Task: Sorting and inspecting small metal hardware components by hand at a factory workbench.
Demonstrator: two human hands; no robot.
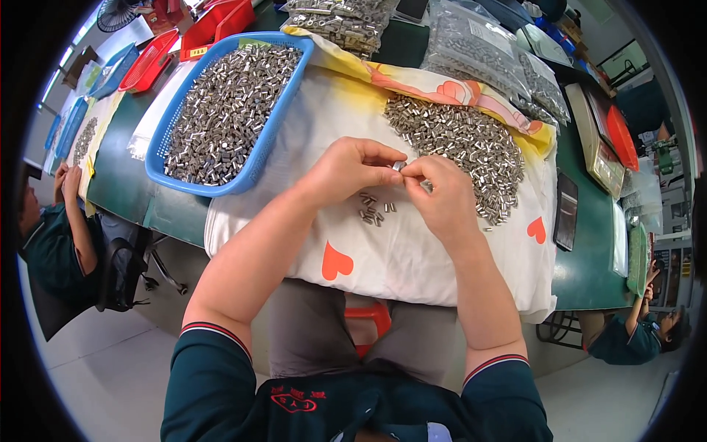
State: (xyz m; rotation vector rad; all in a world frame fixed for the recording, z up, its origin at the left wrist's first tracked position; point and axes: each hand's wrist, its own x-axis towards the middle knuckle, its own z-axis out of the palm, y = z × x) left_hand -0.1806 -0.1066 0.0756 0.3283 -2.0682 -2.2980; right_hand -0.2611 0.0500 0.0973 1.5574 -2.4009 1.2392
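My left hand and my right hand meet above the cloth, fingertips pinched together. Between them is a small shiny metal cylinder; the left fingers close on it, and the right thumb and forefinger touch its end. Whether the right fingers grip a second piece is hidden. Just below my hands lie several loose metal cylinders. To the right of my right hand spreads a large pile of similar cylinders. A blue plastic basket filled with small metal cylinders stands to the left.
A white cloth with orange hearts covers the green table. Bags of metal parts and red trays sit at the back. A black phone lies at right. Other people sit at left and right.
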